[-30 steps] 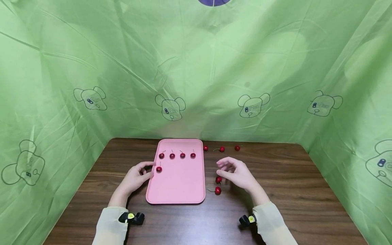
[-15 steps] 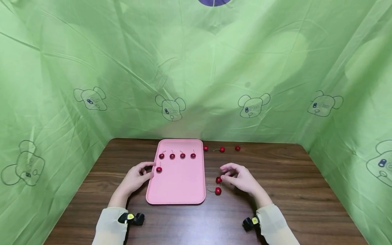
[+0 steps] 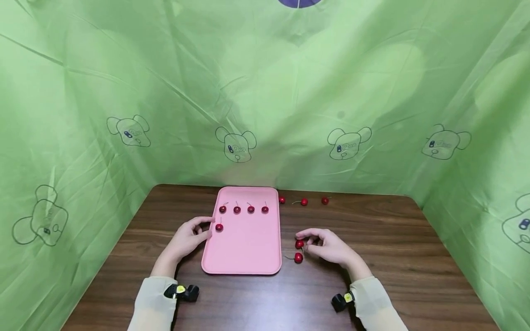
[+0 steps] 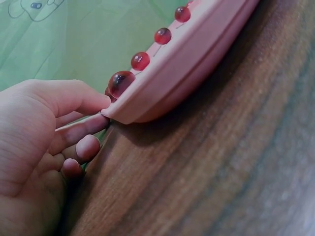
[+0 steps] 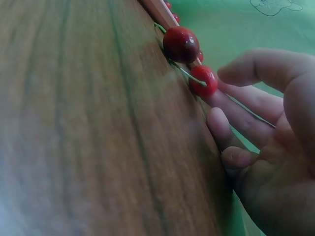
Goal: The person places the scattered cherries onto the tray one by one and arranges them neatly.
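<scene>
Left-wrist view, tray (image 4: 182, 78) cropped, tabletop (image 4: 197, 172) blurred

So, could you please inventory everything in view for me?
Table: one, brown, lower view.
Tray: one, pink, on the table's left half.
Tray cherries: five, red, four in a row, one nearer.
Far cherries: three, red, along the table's far edge.
Near cherries: two, red, right of the tray.
Cloth: count unclear, green, back and sides.
Face prints: six, dark, on the cloth.
Patch: one, purple, head view's top edge.
Sleeves: two, pale, bottom edge.
Wrist cameras: two, black and yellow, on the sleeves.
Left hand: one, pinching the tray's left rim.
Right hand: one, at the near cherries.
</scene>
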Available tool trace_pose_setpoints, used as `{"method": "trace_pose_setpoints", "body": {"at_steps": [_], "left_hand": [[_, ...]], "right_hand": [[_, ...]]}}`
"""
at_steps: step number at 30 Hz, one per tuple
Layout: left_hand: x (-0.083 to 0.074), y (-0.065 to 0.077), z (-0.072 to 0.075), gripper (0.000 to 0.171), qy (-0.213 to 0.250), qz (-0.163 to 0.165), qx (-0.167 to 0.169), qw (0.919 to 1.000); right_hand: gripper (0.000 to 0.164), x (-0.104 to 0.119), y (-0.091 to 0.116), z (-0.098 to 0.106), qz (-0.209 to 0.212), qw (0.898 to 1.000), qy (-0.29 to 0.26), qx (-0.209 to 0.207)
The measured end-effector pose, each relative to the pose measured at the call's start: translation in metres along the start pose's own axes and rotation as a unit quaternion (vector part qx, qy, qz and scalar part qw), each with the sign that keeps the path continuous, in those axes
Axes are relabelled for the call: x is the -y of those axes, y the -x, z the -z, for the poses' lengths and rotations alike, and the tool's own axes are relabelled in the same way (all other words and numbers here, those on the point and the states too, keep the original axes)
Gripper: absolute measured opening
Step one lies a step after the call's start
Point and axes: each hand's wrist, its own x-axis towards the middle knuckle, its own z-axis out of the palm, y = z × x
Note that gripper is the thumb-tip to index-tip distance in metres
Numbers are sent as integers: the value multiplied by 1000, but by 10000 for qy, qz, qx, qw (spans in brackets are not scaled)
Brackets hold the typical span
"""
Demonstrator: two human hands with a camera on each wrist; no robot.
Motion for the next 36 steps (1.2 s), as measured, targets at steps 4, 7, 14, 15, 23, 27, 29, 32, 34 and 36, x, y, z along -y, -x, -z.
{"method": "trace_pose_setpoints", "body": {"at_steps": [4, 7, 14, 15, 23, 27, 29, 32, 34, 36], "left_hand": [[0, -1, 0, 41, -24, 19, 3, 10000], [0, 0, 0, 41, -86, 20, -6, 10000], [-2, -1, 0, 41, -77, 2, 10, 10000], [-2, -1, 0, 41, -66, 7, 15, 10000], [-2, -1, -1, 42, -58, 23, 12, 10000], [-3, 0, -1, 42, -83, 23, 21, 10000], [-3, 0, -1, 42, -108, 20, 18, 9999], [-3, 0, -1, 42, -136, 42, 12, 9999], [-3, 0, -1, 42, -127, 40, 2, 9999], [-3, 0, -1, 41, -131, 42, -1, 9999]], "right_hand": [[41, -1, 0, 1, 113, 9999, 4, 109], [42, -1, -1, 0, 131, 9998, -35, 173], [32, 1, 0, -2, -39, 9998, -24, 212], [31, 1, 0, -3, -64, 9998, -22, 207], [28, 1, -1, -3, -194, 9996, -62, 170], [26, 0, -1, -2, -157, 9998, -10, 88], [26, 0, 0, -2, -136, 9999, 54, 32], [26, 1, 0, -1, -161, 9998, 100, -53], [27, 1, 1, -1, -199, 9997, 126, -103], [28, 2, 1, 0, -189, 9997, 120, -129]]}}
